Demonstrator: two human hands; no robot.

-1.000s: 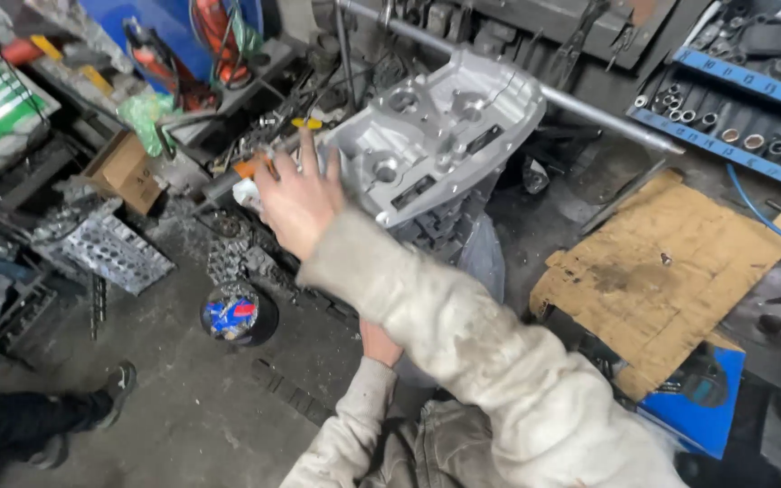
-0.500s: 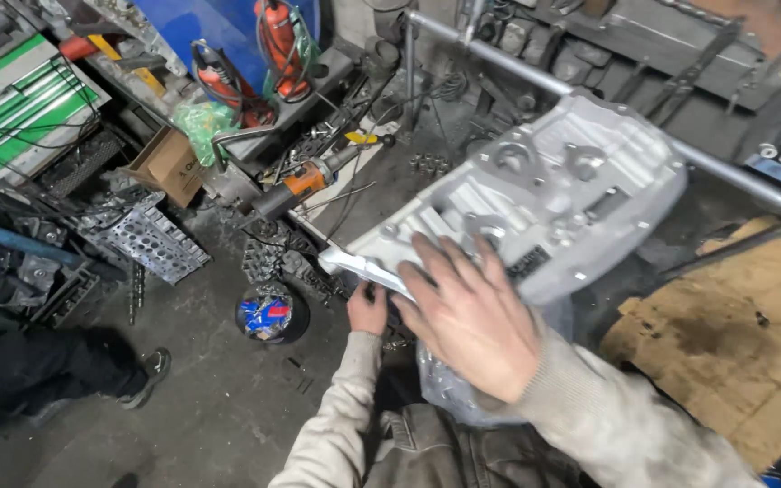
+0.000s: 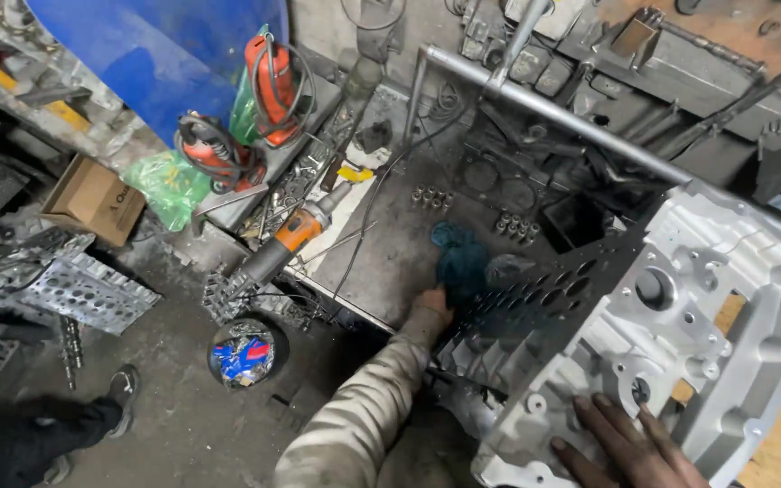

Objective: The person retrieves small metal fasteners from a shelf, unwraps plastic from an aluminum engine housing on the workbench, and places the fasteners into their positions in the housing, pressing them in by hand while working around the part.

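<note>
- Head view, looking down into a cluttered workshop: a large silver cast-metal engine block [image 3: 680, 334] stood tilted at the right of the frame, its pale flanged end toward the camera and its dark side, with rows of round holes, turned to the left.
- The right hand [image 3: 630, 447] lay flat on the block's near pale face at the bottom edge, fingers spread, pressing rather than clasping.
- The left hand [image 3: 431, 307], at the end of a dirty beige sleeve [image 3: 363, 416], reached to the block's dark side, touching a crumpled teal rag [image 3: 458, 262]; whether its fingers closed on the rag could not be told.
- Rag and left hand were over a grey metal bench top [image 3: 390, 253], where small clusters of bolts [image 3: 431, 196] stood upright.
- An orange angle grinder [image 3: 296, 239] lay on the bench's left edge, with two red power tools [image 3: 268, 81] beyond it.
- A steel pipe [image 3: 589, 122] ran diagonally above the block.
- On the floor at left sat a round tin [image 3: 241, 352], a perforated metal plate [image 3: 83, 294], a cardboard box [image 3: 92, 199] and another person's shoe [image 3: 119, 398].
</note>
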